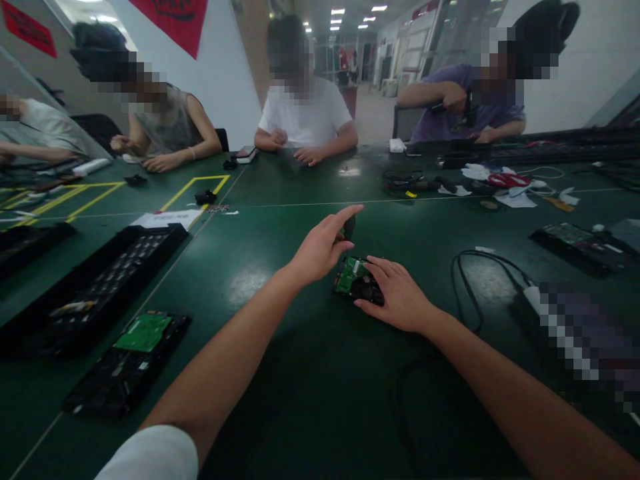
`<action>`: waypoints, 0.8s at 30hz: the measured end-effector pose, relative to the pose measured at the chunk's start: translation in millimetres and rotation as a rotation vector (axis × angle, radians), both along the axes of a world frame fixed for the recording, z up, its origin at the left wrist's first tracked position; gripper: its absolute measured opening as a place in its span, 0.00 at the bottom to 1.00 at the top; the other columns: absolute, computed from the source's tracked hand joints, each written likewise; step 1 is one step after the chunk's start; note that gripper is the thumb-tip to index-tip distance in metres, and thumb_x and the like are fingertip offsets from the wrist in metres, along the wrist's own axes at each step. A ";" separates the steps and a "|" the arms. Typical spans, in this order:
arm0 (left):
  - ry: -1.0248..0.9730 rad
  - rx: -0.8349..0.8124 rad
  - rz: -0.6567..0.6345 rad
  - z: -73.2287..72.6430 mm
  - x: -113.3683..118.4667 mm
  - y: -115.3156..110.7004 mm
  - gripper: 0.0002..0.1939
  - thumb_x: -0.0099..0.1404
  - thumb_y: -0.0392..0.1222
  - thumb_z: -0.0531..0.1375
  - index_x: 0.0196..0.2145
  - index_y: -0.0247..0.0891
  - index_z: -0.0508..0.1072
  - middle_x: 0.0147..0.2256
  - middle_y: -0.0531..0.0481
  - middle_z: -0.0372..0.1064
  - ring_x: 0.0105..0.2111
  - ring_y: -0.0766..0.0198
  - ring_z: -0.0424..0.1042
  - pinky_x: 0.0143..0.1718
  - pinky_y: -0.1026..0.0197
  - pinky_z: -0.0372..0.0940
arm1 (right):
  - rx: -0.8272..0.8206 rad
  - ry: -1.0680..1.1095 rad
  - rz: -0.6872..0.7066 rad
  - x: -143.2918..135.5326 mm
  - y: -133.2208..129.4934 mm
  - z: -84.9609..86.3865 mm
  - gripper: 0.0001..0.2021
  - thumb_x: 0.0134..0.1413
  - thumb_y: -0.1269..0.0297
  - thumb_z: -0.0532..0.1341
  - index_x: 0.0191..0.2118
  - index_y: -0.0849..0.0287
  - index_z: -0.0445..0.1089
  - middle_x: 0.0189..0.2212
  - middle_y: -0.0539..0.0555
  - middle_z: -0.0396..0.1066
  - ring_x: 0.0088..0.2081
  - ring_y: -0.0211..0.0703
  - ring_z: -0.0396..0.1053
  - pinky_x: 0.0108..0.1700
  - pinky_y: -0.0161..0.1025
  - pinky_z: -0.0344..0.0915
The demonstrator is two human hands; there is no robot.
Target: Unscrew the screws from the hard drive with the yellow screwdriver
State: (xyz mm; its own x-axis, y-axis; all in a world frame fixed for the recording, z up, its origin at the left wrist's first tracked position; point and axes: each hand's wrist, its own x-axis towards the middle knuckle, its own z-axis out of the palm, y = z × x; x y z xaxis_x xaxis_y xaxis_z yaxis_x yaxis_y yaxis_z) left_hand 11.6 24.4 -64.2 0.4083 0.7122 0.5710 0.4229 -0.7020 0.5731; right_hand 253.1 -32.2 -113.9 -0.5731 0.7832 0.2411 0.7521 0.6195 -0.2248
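In front of me a hard drive [349,285] with a green circuit board lies on the green table. My right hand [400,290] grips its right side, thumb at the near edge and fingers over the far part, hiding some of it. Just above the drive's far left edge is my left hand [323,248], its index finger stretched out and thumb below. Between them is a small dark flat piece [350,229]; its kind is unclear. Another drive with a green board, in a black caddy [150,332], rests to my left.
A long black tray [115,277] stands at the left. On the right are a black cable [465,293], a blurred-out device [590,327] and another black unit with a green board [575,243]. Cables and scraps [505,183] lie farther back. Several people sit across the table.
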 end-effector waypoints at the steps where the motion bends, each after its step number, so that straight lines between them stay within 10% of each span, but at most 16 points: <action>1: 0.013 0.011 0.018 0.3 -0.2 -0.1 0.40 0.67 0.28 0.61 0.71 0.53 0.58 0.63 0.44 0.66 0.41 0.63 0.74 0.48 0.54 0.74 | 0.000 0.003 0.000 0.0 0.0 0.0 0.41 0.62 0.37 0.62 0.68 0.66 0.63 0.70 0.72 0.61 0.69 0.69 0.60 0.70 0.64 0.55; 24: -0.130 -0.134 0.002 -0.4 -0.4 -2.3 0.34 0.66 0.33 0.66 0.63 0.49 0.58 0.54 0.45 0.74 0.36 0.63 0.79 0.43 0.55 0.76 | -0.006 0.035 0.000 0.0 1.1 -1.6 0.41 0.61 0.37 0.62 0.68 0.64 0.63 0.70 0.71 0.61 0.69 0.69 0.59 0.69 0.65 0.56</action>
